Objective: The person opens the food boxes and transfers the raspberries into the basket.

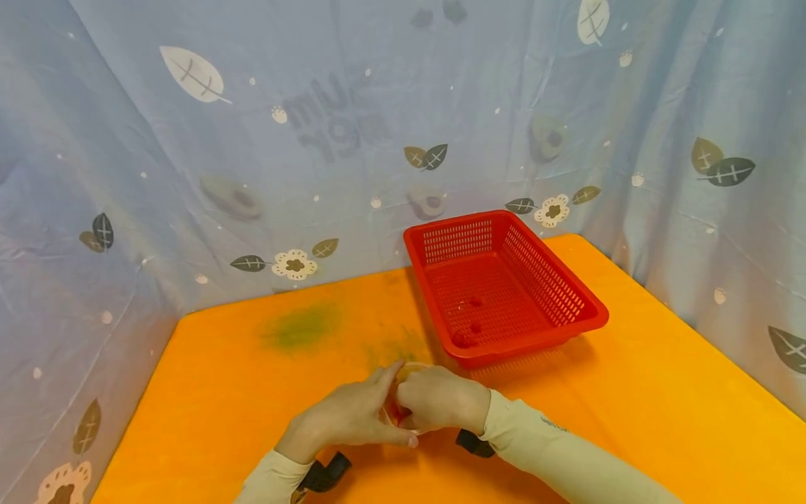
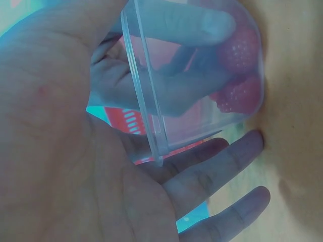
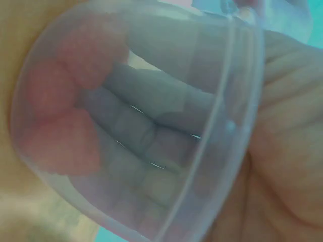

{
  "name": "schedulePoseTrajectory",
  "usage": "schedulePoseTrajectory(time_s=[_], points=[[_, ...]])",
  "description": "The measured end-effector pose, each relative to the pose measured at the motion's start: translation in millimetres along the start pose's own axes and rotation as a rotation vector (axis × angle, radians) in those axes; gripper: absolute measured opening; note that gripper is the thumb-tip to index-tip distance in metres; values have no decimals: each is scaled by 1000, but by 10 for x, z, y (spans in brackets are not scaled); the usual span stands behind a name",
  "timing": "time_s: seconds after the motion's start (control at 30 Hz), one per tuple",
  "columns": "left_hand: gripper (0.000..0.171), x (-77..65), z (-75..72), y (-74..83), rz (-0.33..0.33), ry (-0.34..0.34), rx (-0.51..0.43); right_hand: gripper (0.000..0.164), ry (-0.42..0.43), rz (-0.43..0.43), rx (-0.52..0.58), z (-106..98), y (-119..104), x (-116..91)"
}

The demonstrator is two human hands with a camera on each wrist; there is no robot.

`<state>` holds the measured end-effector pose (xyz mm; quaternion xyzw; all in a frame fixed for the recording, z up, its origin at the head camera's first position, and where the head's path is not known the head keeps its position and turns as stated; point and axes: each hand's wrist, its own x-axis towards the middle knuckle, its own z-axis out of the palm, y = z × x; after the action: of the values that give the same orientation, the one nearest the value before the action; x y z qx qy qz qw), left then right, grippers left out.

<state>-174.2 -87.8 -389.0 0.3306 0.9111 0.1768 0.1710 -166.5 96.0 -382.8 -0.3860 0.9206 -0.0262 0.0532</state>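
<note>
A see-through plastic cup stands on the orange tabletop between my hands. Red berries with a bumpy, pale-specked surface lie at its bottom; their exact kind is unclear. My left hand spans the cup's side, thumb on the near side, the other fingers fairly straight along the far side. From above, my right hand reaches into the cup. Its thumb and fingertips are down among the berries, against one berry. Whether they pinch it is unclear through the cloudy wall.
Behind the cup, to the right, sits a red slotted plastic basket with a few small red pieces in its near left corner. Orange cloth covers the tabletop, with a greenish stain. Patterned blue curtains enclose the back and sides.
</note>
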Motion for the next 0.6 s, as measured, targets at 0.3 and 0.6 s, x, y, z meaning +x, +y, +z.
schedulePoseTrajectory(time_s=[0.3, 0.6], points=[[117, 5, -3, -7, -5, -9, -11, 39, -8, -18, 7, 15, 24, 19], [118, 16, 12, -11, -15, -9, -8, 23, 26, -42, 2, 18, 33, 1]])
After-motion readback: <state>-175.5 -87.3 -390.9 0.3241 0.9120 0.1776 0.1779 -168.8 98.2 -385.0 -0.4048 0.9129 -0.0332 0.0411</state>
